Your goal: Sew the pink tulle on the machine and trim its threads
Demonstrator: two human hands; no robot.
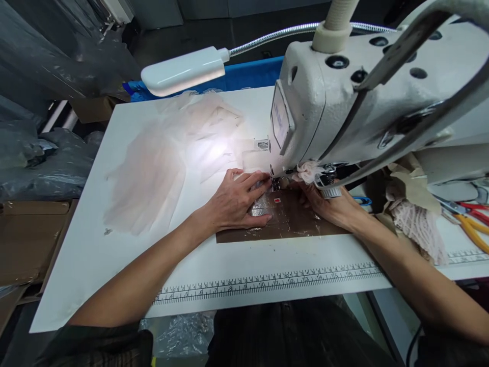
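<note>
1. White desk (76,275), ruler scale (263,285) printed along near edge.
2. Lit by white lamp (183,71) on flexible metal neck (275,35); bright glare patch on desk top below.
3. Behind desk: blue material (252,72) along far edge, then dark floor (206,41), grey panels (156,12) at top of view.
4. Left side: cardboard box (32,239) near desk, smaller carton (90,109) by far-left corner.
5. Translucent plastic sheeting (76,53) upper left, crumpled plastic bags (57,163) below it.

Cardboard box (32,239), far left; plastic bags (57,163) behind; yellow-handled scissors (466,224), far right.
</note>
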